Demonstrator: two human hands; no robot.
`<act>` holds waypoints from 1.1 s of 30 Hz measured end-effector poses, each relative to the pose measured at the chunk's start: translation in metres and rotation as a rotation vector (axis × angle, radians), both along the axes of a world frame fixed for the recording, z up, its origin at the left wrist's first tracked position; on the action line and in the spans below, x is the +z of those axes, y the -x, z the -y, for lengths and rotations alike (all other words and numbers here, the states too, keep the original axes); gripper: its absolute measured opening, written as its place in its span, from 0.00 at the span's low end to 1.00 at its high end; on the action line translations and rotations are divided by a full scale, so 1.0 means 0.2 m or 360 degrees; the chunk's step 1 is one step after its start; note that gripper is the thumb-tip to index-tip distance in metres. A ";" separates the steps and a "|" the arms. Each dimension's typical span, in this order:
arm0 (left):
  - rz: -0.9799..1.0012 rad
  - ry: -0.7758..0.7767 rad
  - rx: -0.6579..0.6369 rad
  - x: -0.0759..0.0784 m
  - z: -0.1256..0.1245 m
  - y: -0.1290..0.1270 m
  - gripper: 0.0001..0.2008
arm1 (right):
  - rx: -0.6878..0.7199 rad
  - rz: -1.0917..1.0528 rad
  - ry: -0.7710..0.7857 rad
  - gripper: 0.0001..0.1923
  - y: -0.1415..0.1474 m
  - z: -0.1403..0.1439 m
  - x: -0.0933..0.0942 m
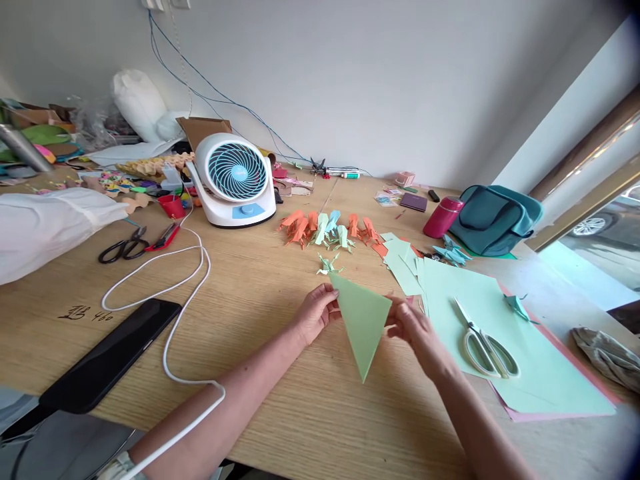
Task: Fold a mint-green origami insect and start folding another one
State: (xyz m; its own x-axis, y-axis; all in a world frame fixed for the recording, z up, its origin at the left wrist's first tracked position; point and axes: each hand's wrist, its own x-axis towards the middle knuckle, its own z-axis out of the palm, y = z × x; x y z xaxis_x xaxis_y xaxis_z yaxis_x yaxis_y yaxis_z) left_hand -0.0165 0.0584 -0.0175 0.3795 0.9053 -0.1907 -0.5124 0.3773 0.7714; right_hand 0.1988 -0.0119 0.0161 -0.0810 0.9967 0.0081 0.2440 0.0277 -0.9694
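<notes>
A light green paper folded into a triangle (363,320) lies on the wooden table (260,280), its long tip pointing toward me. My left hand (316,312) pinches its far left corner. My right hand (416,331) grips its right corner. Just beyond the triangle sits a small green folded paper figure (329,265). Farther back, a row of orange and pale green folded figures (327,230) stands on the table.
White-handled scissors (484,345) rest on green sheets (505,333) at right, with a teal bag (495,219) and red bottle (442,217) behind. A white fan (234,180), its cable (173,313), a black phone (107,357) and black scissors (124,247) are left. A person's white sleeve (45,227) lies far left.
</notes>
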 end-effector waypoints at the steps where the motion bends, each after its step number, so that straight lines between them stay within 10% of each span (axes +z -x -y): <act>1: 0.0021 -0.0003 0.0029 0.00 0.00 0.00 0.18 | 0.0132 -0.0003 0.0028 0.27 0.05 0.02 0.00; 10: -0.0104 -0.0070 -0.0108 0.01 0.02 -0.01 0.20 | -0.0121 0.0348 0.0048 0.20 0.10 0.02 -0.16; 33: -0.0560 -0.0551 -0.0213 0.03 0.07 -0.04 0.18 | -0.0325 0.0811 -0.0018 0.10 -0.30 -0.05 -0.09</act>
State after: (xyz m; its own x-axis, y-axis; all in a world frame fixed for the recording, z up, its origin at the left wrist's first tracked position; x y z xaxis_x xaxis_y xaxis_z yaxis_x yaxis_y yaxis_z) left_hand -0.0094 0.0436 -0.0111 0.4633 0.8858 -0.0256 -0.1637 0.1139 0.9799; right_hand 0.2581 -0.0027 -0.0022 0.1176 0.9926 0.0293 0.6840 -0.0596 -0.7270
